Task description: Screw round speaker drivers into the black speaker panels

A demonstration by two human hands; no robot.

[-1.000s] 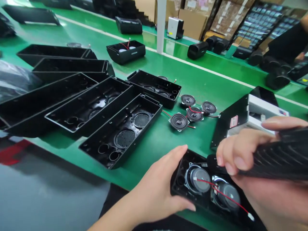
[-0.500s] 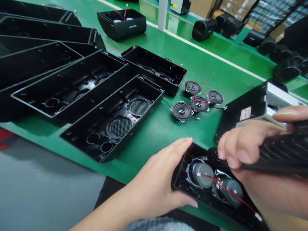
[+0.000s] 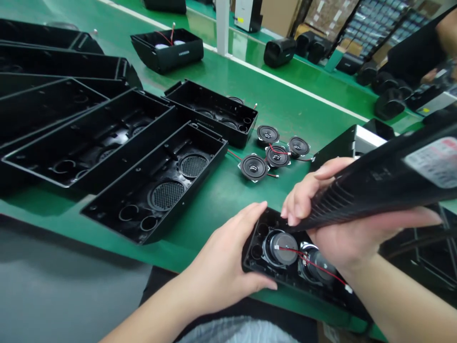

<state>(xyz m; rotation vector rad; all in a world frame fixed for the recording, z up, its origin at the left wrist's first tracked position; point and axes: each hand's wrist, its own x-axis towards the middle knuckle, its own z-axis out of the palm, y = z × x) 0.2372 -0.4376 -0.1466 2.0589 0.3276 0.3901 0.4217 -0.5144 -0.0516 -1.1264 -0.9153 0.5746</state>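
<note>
Both hands are closed on their work. The left hand (image 3: pixel 221 271) clasps the end of a long black plastic speaker housing (image 3: pixel 255 271) between thumb and fingers, holding it open side up above the near edge of a green workbench (image 3: pixel 285 102). Inside sit two round silver-rimmed speaker drivers (image 3: pixel 283 248) linked by a thin red wire (image 3: pixel 314 267). The right hand (image 3: pixel 353 238) grips a black ribbed plastic speaker cover (image 3: pixel 374 190) with a white label, tilted up and just over the housing, its fingertips (image 3: pixel 291 216) beside the housing's upper edge. Four loose round black speaker drivers (image 3: pixel 276 156) lie on the bench beyond, next to a row of open black plastic housings (image 3: pixel 157 186). Finished black speakers (image 3: pixel 280 52) stand farther off, near a co-worker's arm (image 3: pixel 446 28).
</note>
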